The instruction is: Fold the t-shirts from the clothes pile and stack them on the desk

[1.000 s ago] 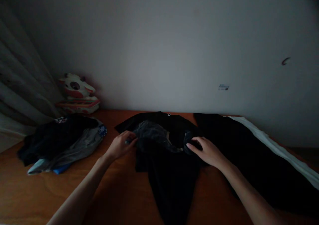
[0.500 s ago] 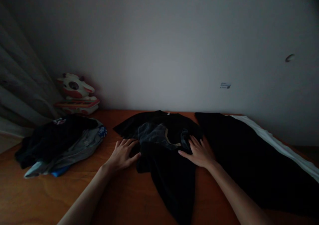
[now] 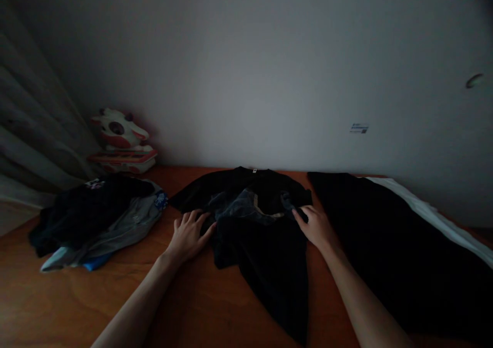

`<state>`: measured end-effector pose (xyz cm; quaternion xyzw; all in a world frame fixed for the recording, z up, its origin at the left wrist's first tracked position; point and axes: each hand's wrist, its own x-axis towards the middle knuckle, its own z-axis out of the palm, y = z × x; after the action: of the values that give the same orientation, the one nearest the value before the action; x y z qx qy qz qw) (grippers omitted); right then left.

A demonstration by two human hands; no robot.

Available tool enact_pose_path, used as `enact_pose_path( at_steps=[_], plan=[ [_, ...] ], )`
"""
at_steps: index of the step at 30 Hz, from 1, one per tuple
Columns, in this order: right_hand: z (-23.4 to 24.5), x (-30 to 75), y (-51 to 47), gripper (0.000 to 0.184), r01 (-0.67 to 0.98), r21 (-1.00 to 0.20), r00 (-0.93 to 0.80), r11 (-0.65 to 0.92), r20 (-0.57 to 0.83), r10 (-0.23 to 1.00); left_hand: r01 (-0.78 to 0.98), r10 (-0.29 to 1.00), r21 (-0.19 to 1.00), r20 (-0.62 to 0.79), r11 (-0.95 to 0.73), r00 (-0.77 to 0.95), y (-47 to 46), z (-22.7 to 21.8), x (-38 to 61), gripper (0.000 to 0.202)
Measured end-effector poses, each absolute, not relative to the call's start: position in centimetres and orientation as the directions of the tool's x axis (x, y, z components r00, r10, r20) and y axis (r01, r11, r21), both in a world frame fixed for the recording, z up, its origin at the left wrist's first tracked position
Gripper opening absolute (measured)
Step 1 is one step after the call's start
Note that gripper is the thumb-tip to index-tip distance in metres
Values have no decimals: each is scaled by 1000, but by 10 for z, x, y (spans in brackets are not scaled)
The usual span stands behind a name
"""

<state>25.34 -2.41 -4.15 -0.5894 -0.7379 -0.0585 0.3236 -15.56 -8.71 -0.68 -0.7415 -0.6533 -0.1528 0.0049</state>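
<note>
A black shirt (image 3: 265, 250) lies crumpled in the middle of the wooden surface, its small white neck label toward the wall. A greyish, sheer-looking part with a pale edge strip shows across its middle. My left hand (image 3: 189, 236) rests on the shirt's left edge, thumb apart from the bent fingers. At the right edge, my right hand (image 3: 316, 227) has thumb and fingers closed on a bit of the dark cloth; its fingertips are partly hidden.
A pile of dark and grey clothes (image 3: 96, 219) lies to the left, before a cow-shaped toy keyboard (image 3: 123, 142). On the right a large black garment (image 3: 393, 245) is spread over a white cloth (image 3: 419, 209). A wall (image 3: 246, 71) stands behind; a curtain (image 3: 34, 117) hangs at left.
My right hand has gone from lying spread on the shirt to gripping its right edge, slightly farther right. The left hand has barely moved. The view has shifted slightly.
</note>
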Motion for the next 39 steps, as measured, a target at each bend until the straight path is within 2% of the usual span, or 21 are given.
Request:
enact_pose_path(
  at_steps=[3,5,8,11,14,16,19,21,23,26,28,30,34,38,39],
  plan=[
    [-33,263,-33,49,952,-269,65,148,647,760,968,969,222,241,-113,58,-83,-12,-159,54],
    [-26,267,-39,52,951,-306,170,50,650,741,963,964,248,263,-110,42,-80,-13,-161,54],
    [-16,270,-46,52,918,-392,279,-65,519,808,945,926,272,371,-183,73,-79,-6,-164,51],
    [-11,272,-49,47,916,-384,257,-113,347,902,888,861,244,439,-389,256,-84,5,-164,39],
    [-15,276,-49,28,955,-297,87,-13,239,967,738,765,241,356,-631,537,-90,11,-161,34],
    [-21,280,-45,18,956,-284,2,71,249,969,657,705,258,309,-708,638,-93,11,-158,31],
    [-30,283,-39,21,927,-360,50,102,390,920,633,681,253,309,-732,664,-95,10,-152,40],
    [-34,284,-35,29,900,-423,149,107,528,836,647,689,242,321,-723,650,-95,8,-149,61],
    [-33,282,-33,36,880,-448,199,154,645,738,663,700,236,336,-710,630,-94,6,-145,68],
    [-28,275,-35,41,890,-385,149,243,750,645,658,700,250,348,-710,624,-93,1,-139,42],
    [-23,267,-38,34,904,-328,101,273,786,609,643,698,277,357,-714,621,-93,0,-135,27],
    [-19,256,-45,24,901,-293,55,319,807,588,629,706,325,379,-707,598,-94,0,-132,21],
    [-13,233,-70,16,803,-297,-129,517,760,637,587,767,496,455,-640,452,-98,5,-130,22],
    [-7,219,-106,27,638,-417,-410,647,527,744,523,850,682,492,-511,188,-98,8,-130,26],
    [-5,217,-114,35,611,-446,-472,654,458,753,491,867,730,485,-475,118,-98,7,-129,28]
  ],
)
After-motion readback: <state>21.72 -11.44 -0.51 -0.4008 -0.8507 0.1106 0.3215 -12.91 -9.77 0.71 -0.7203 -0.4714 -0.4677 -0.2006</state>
